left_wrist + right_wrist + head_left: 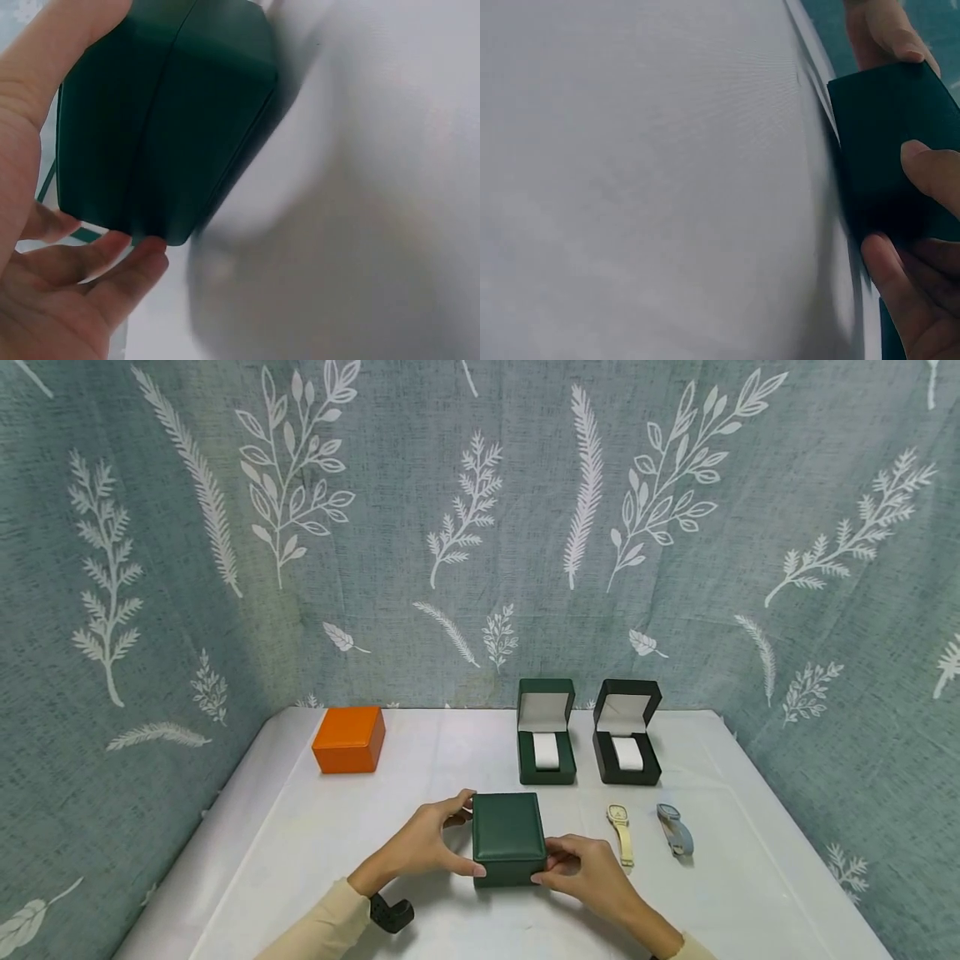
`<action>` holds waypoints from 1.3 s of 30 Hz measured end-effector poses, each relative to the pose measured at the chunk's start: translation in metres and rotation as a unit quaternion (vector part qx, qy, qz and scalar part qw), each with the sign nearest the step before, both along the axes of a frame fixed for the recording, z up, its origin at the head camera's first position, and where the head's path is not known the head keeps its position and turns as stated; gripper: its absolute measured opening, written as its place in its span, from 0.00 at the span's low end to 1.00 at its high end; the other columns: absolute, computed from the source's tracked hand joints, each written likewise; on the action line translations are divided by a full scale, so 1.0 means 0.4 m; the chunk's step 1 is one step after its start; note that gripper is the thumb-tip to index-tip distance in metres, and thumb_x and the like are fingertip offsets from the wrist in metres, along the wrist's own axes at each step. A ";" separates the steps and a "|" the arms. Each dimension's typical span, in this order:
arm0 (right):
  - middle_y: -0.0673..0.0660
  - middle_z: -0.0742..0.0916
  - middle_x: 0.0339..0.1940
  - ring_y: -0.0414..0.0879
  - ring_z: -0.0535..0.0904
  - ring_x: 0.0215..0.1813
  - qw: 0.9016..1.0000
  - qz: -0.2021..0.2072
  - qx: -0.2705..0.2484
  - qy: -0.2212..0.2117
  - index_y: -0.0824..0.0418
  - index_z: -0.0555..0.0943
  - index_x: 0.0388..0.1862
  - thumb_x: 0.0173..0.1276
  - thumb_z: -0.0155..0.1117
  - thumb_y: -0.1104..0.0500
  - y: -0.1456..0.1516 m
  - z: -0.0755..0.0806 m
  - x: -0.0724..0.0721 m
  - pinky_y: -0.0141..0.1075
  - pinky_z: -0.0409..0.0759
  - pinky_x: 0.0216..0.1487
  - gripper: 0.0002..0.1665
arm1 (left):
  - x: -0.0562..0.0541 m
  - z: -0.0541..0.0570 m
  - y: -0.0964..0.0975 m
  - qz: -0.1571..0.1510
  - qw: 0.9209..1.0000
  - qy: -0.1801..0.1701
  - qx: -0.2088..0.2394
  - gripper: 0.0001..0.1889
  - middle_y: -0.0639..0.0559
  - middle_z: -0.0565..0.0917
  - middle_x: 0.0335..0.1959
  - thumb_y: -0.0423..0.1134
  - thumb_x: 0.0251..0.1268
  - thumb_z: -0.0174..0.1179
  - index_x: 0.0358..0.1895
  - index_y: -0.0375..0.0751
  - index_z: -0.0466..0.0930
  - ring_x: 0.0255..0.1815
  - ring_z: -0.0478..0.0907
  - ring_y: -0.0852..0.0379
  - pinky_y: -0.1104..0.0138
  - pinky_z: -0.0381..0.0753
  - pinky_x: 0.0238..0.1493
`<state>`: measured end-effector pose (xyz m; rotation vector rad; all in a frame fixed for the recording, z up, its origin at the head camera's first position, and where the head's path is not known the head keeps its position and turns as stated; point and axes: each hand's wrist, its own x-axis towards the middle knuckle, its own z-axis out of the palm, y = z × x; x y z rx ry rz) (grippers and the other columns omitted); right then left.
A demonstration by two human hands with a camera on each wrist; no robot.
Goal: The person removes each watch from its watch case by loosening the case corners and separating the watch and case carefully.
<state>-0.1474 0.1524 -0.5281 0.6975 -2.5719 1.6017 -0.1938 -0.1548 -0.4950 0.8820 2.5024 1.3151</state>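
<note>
A dark green watch box [508, 831] with its lid down is between both hands at the near middle of the table. My left hand [418, 843] grips its left side, thumb at the front corner and fingers at the back; the left wrist view shows those fingertips [154, 247] on the box's end. My right hand [592, 872] holds the box's right side near the front corner. In the right wrist view its thumb [930, 169] presses on the front face. To the right lie a gold watch [621, 833] and a blue-grey watch [676, 831].
Behind stand an open green watch box [547, 775] and an open black watch box [628, 775], each with a white cushion inside. An orange box [348, 739] sits at the back left. Patterned curtain [525, 527] surrounds the white table [255, 860] at the back and sides.
</note>
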 end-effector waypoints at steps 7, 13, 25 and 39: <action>0.48 0.89 0.38 0.37 0.86 0.35 1.000 -0.004 -0.002 -0.006 0.66 0.87 0.52 0.58 0.82 0.49 0.004 -0.002 0.010 0.33 0.86 0.37 0.28 | 0.001 -0.005 0.006 -0.010 1.000 0.000 0.006 0.57 0.52 0.78 0.65 0.58 0.45 0.82 0.77 0.38 0.63 0.63 0.78 0.54 0.60 0.75 0.66; 0.49 0.88 0.39 0.38 0.86 0.36 0.999 -0.002 -0.005 -0.033 0.66 0.86 0.53 0.58 0.82 0.49 0.003 -0.008 0.014 0.33 0.86 0.39 0.30 | 0.000 -0.008 0.006 -0.018 1.000 0.009 0.002 0.58 0.54 0.79 0.62 0.59 0.45 0.82 0.78 0.37 0.62 0.63 0.77 0.56 0.61 0.75 0.66; 0.50 0.88 0.39 0.40 0.87 0.39 0.999 0.008 0.006 -0.047 0.67 0.85 0.54 0.58 0.82 0.49 0.015 -0.003 0.002 0.32 0.86 0.41 0.31 | -0.003 -0.012 -0.003 -0.022 1.000 0.008 -0.012 0.61 0.51 0.77 0.66 0.59 0.48 0.81 0.80 0.31 0.56 0.65 0.76 0.52 0.58 0.74 0.67; 0.55 0.72 0.74 0.60 0.74 0.68 0.995 0.083 0.032 0.033 0.55 0.66 0.79 0.53 0.85 0.46 0.034 0.054 -0.063 0.45 0.81 0.59 0.58 | -0.008 -0.029 -0.014 -0.018 0.998 0.028 -0.057 0.66 0.48 0.68 0.76 0.62 0.42 0.82 0.81 0.33 0.55 0.73 0.68 0.47 0.48 0.68 0.71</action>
